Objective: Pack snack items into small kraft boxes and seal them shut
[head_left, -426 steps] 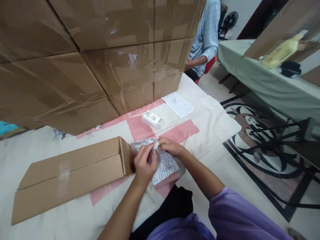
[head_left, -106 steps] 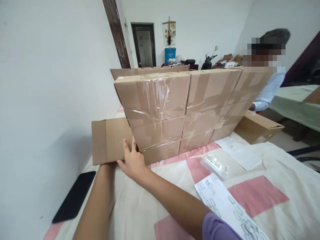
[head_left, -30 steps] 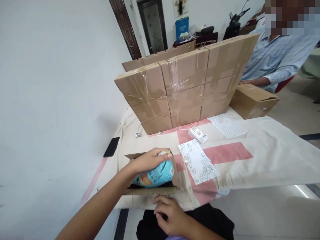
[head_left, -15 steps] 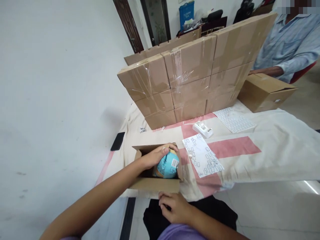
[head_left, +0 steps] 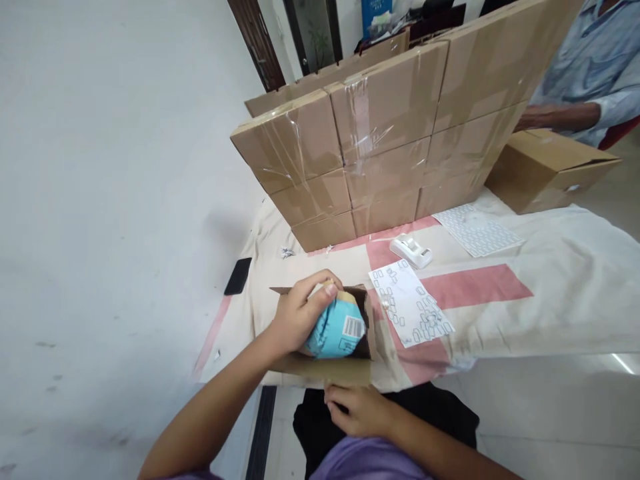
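Near the front edge of the cloth (head_left: 550, 287), the left hand (head_left: 299, 315) grips a blue packet (head_left: 337, 331) with closed fingers; the packet sits partly inside the small open box (head_left: 325, 369). Just below the box's near wall, the right hand (head_left: 359, 410) has bent fingers; whether they hold something I cannot tell.

Open carton (head_left: 320, 365): matt brown cardboard. Blue pouch (head_left: 334, 331): glossy plastic. Stacked cartons (head_left: 380, 120) w/ shiny clear tape. Bedsheet (head_left: 560, 280): matt cloth.
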The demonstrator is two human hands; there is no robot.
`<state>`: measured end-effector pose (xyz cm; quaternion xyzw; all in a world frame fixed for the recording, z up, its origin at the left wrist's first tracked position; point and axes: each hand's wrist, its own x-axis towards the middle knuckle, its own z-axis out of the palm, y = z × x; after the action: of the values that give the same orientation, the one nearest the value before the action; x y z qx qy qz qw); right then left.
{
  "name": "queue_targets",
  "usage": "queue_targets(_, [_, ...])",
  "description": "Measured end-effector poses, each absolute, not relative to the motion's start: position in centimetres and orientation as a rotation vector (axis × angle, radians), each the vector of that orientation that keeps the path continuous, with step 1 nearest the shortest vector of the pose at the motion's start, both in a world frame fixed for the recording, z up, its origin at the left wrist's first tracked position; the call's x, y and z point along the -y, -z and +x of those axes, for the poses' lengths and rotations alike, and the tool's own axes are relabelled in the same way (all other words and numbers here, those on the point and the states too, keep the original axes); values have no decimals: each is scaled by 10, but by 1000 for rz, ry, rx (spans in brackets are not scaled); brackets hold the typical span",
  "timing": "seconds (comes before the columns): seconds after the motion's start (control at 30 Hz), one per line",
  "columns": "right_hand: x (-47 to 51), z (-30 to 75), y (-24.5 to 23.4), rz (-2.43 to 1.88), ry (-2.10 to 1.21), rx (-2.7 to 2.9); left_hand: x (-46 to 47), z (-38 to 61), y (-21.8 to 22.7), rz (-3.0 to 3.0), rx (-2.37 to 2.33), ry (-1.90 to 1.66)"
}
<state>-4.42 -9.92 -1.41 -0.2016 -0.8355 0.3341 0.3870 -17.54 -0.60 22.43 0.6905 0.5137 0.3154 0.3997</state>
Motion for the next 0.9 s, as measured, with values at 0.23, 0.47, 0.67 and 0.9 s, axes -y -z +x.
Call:
queue_targets(0.23, [98,-47,16,-468,-764,2120,-10,-176,-217,2081,-1376,-48])
queue_targets(0.47, [94,-44,11,-451,-819,2158,-21,-191,-199,2059,-1028,-5])
queue_targets(0.67, [94,-38,5,-356,-826,2056,4,-229,-205,2241,-1191,-50])
queue_targets(0.9, [67,22,-38,-460,-548,1620,22,-325,-139,1996,-1565,-840])
